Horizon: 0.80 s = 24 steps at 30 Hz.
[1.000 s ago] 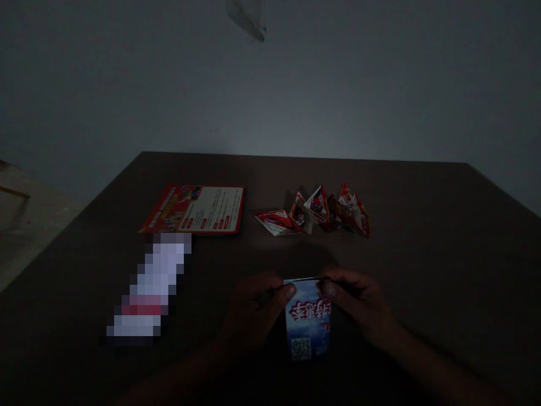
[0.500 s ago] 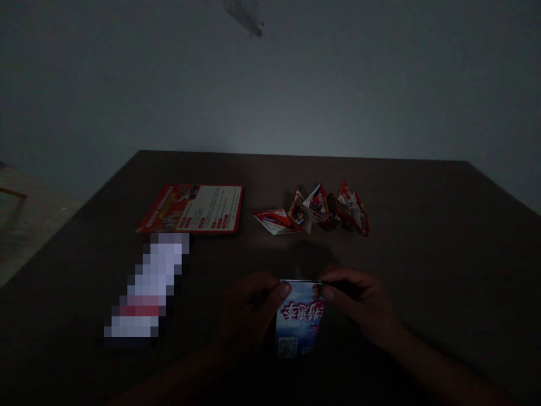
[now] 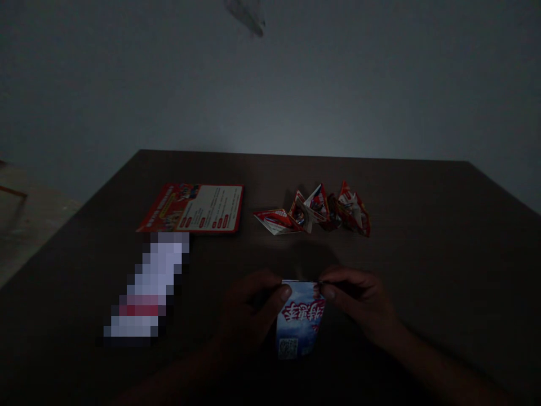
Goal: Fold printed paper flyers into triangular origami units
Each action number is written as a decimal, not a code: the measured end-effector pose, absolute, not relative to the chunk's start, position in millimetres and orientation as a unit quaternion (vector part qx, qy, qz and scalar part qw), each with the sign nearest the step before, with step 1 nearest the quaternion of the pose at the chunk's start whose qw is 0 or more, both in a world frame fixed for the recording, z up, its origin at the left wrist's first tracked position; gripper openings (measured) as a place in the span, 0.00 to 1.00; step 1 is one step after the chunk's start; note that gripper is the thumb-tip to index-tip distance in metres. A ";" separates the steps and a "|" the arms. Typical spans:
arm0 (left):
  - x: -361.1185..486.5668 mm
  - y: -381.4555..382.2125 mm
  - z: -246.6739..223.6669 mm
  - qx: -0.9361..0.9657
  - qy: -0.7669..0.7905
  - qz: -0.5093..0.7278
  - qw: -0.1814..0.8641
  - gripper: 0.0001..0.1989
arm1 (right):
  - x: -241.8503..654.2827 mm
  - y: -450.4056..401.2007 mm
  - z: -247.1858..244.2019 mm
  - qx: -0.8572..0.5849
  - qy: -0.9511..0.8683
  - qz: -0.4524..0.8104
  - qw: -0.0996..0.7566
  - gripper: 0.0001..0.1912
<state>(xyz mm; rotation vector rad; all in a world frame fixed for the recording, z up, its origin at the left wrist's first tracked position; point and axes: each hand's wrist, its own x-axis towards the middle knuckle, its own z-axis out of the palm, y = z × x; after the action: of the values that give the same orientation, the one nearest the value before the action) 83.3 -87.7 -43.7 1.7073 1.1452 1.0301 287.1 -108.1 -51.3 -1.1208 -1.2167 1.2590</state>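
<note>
A folded printed paper sheet point(image 3: 299, 321), blue with red-and-white lettering and a square code near its lower end, is held between both hands near the front of the table. My left hand point(image 3: 257, 304) pinches its upper left corner, thumb on top. At the upper right corner, my right hand point(image 3: 359, 301) grips the edge between thumb and forefinger. Beyond the hands lie several folded red-and-white paper shapes point(image 3: 315, 210) in a row, touching or overlapping. Dim light hides the undersides of the fingers.
A stack of red-and-white printed leaflets point(image 3: 211, 208) lies at the left on the dark table point(image 3: 406, 186). In front of it is a bright pixelated object point(image 3: 147, 287). A pale wall point(image 3: 296, 84) stands behind the table's far edge.
</note>
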 end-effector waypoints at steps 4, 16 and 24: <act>83.0 -88.0 -43.3 0.671 0.467 0.395 0.419 0.05 | 287.7 -108.7 -51.5 -0.464 -0.504 0.529 0.501 0.04; 81.0 -87.6 -45.2 0.662 0.465 0.413 0.418 0.06 | 287.9 -107.5 -51.6 -0.466 -0.499 0.534 0.498 0.05; 81.8 -88.8 -42.0 0.651 0.469 0.413 0.431 0.06 | 288.3 -108.2 -52.3 -0.462 -0.514 0.523 0.499 0.05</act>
<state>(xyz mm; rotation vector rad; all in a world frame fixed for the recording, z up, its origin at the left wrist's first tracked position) 81.8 -88.8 -42.0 1.6236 1.1697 1.0311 288.3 -108.2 -52.3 -1.1172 -1.2446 1.2646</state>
